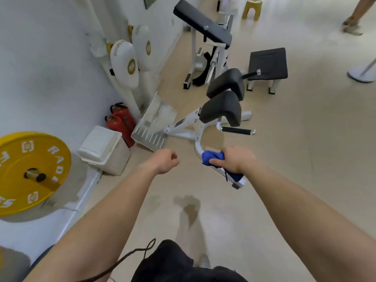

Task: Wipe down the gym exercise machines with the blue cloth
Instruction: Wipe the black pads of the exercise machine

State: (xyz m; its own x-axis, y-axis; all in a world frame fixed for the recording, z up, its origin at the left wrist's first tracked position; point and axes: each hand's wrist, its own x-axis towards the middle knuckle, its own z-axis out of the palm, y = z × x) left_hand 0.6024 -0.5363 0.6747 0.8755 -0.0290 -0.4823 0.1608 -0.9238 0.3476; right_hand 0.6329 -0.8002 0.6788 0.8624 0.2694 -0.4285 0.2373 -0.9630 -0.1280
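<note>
My right hand [237, 159] grips the bunched blue cloth [211, 157] against the curved white handle tube of a back-extension machine [187, 125], near the tube's end. That machine has two black pads [222, 110], a black foam handle and a metal footplate [154, 123]. My left hand [165, 160] hovers in a loose fist to the left of the cloth, holding nothing and touching nothing. Farther back stands a white bench machine with a long black pad [201, 21].
A yellow weight plate [30, 171] juts out on a bar at the left. Against the white wall sit a white bin [103, 149], two red fire extinguishers [121, 121] and white punch pads [125, 64]. A black stool [267, 64] and a yellow stool [252, 8] stand behind. Someone's legs show top right.
</note>
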